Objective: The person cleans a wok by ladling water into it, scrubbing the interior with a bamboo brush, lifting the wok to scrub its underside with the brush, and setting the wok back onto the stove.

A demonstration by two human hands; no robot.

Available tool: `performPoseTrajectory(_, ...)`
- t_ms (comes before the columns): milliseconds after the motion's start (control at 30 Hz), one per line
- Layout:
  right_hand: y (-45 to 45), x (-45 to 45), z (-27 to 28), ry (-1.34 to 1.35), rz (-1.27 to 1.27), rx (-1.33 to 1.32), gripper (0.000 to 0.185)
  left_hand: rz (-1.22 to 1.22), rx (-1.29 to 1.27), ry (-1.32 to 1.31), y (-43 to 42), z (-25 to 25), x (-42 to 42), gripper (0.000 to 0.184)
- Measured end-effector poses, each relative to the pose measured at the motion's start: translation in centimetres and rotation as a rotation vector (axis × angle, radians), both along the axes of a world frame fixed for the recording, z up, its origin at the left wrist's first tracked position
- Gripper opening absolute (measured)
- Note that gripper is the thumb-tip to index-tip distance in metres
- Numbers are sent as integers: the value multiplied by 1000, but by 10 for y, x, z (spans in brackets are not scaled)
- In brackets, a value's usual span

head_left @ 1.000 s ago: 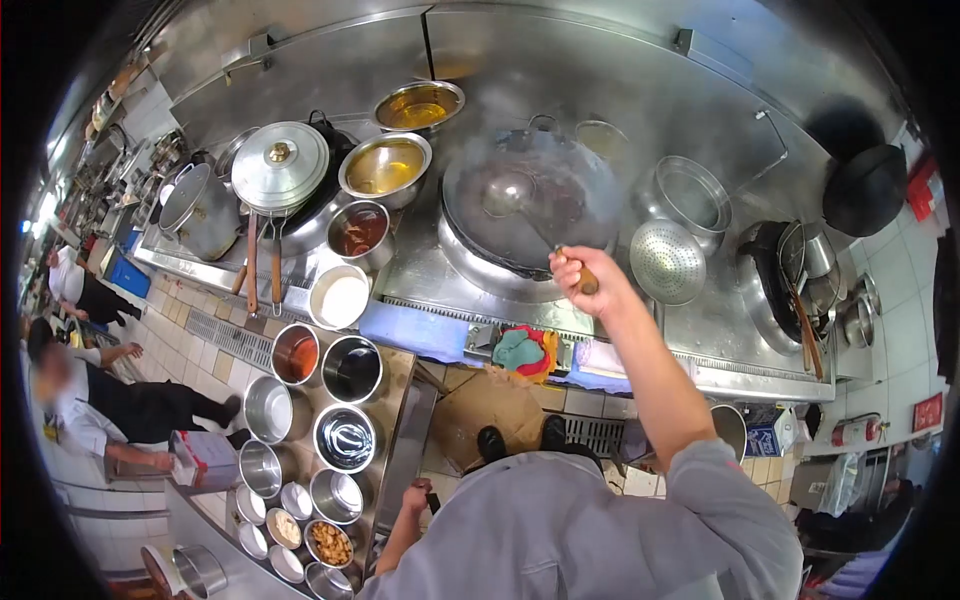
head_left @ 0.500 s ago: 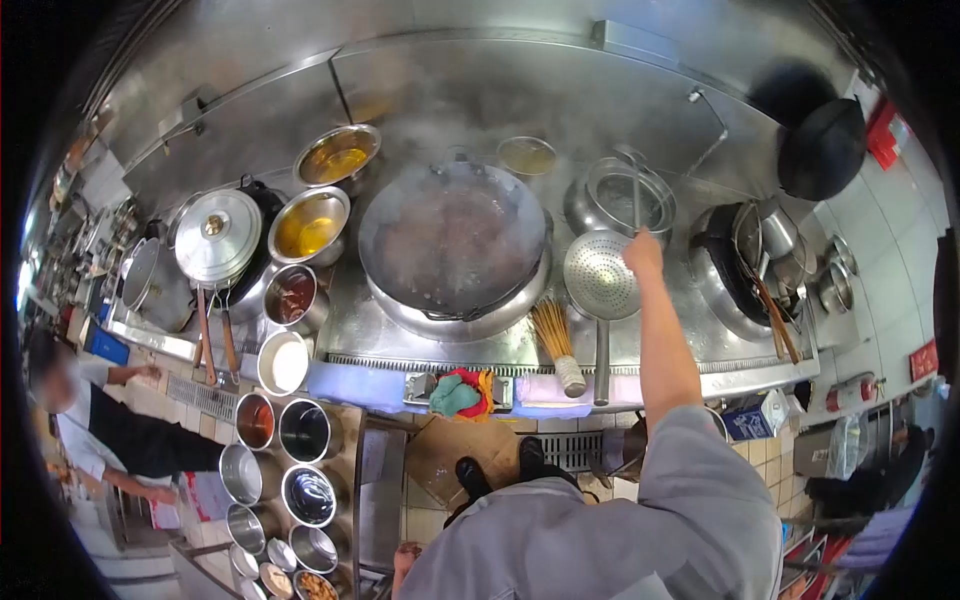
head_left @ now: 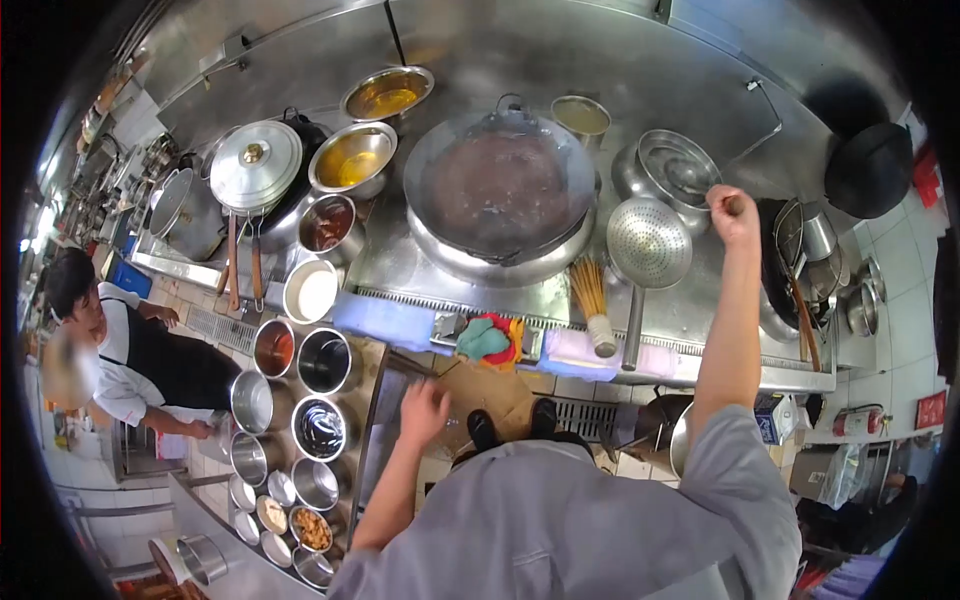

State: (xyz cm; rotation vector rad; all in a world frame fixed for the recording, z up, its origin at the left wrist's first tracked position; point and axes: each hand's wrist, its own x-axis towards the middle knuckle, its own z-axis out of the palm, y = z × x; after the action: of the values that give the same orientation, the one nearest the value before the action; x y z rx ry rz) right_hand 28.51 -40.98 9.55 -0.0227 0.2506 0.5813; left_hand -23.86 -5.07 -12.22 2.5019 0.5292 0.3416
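1. Far right now: the right hand (head_left: 735,215) has its grip clamped round the handle of the ladle (head_left: 692,186), and the ladle's head sits down in the metal pot (head_left: 630,178).
2. Over to the left hand (head_left: 425,412): fingers loosely parted, nothing visible between them, just right of the container of dark liquid (head_left: 324,360).
3. Middle of the surface (head_left: 385,250), there's the wok (head_left: 425,200), broad and holding murky liquid. If that's hot, as it looks, any splash could scald the forearm.
4. Tight quarters! The strainer (head_left: 650,243) lies right beside the pot; a low elbow or a swinging ladle could clip it and send it sliding.
5. Watch that pot rim: a ladle catching there could twist in the fist and spill.
6. Near edge, the bamboo brush (head_left: 592,300) and bunched cloths (head_left: 490,340) sit exposed; a brushing sleeve could knock either down.
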Motion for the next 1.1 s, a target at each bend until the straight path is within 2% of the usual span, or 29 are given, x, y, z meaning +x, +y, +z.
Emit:
performPoseTrajectory(133,18,-76,66,-20,5,135,6,-110,176,-259,11,67,124,30)
performPoseTrajectory(200,30,-119,92,-46,7,173,7,-163,240,-369,10,99,171,31)
performPoseTrajectory(267,41,-156,110,-81,7,211,8,-161,314,-491,9,111,208,23)
performPoseTrajectory(300,44,-174,116,-55,21,250,17,-172,309,-500,12,109,222,23)
performPoseTrajectory(333,47,-190,119,-26,36,290,27,-166,368,-332,14,102,235,19)
performPoseTrajectory(367,49,-205,119,-35,43,279,54,-158,427,-161,17,94,243,20)
performPoseTrajectory(400,53,-224,120,-37,34,278,54,-167,426,-164,18,88,246,20)
performPoseTrajectory(467,62,-259,123,-23,124,342,66,-182,498,-208,21,80,249,25)
performPoseTrajectory(700,61,-332,113,35,236,201,48,-229,469,-218,27,80,253,25)
performPoseTrajectory(800,60,-351,109,39,312,129,46,-277,464,-182,28,79,256,26)
performPoseTrajectory(967,57,-371,106,17,411,-22,43,-202,373,-33,20,86,263,31)
performPoseTrajectory(1100,53,-375,102,-47,447,-151,40,-208,409,-115,23,84,268,32)
